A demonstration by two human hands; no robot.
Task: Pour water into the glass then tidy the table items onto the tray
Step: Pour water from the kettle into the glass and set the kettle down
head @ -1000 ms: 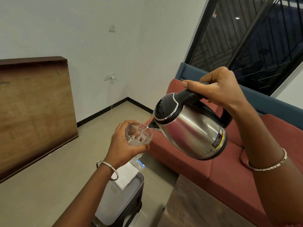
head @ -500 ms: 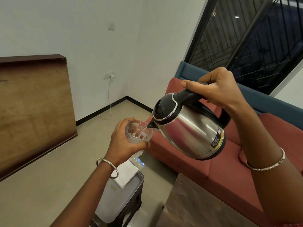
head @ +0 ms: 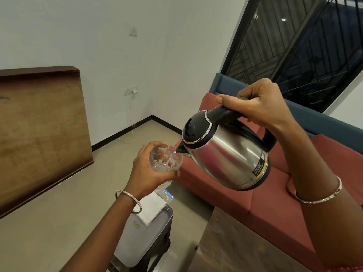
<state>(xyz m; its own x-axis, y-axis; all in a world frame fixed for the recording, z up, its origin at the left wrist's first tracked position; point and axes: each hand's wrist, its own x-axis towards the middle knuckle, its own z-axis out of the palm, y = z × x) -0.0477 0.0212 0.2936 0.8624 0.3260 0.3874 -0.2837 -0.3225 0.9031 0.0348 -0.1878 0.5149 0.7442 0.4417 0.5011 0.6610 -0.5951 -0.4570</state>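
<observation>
Kettle (head: 225, 154) tipped at the glass (head: 166, 160), in mid-air.
The left hand (head: 149, 173) curls its fingers round the glass; the right hand (head: 261, 103) grips the kettle handle. Sofa (head: 275, 203) close behind, bench (head: 235, 250) corner below, perhaps a stool (head: 137, 238) underneath.

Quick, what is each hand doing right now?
Left hand: closed round the glass, holding it up.
Right hand: closed round the handle of the steel kettle, tipping its spout at the glass.
</observation>
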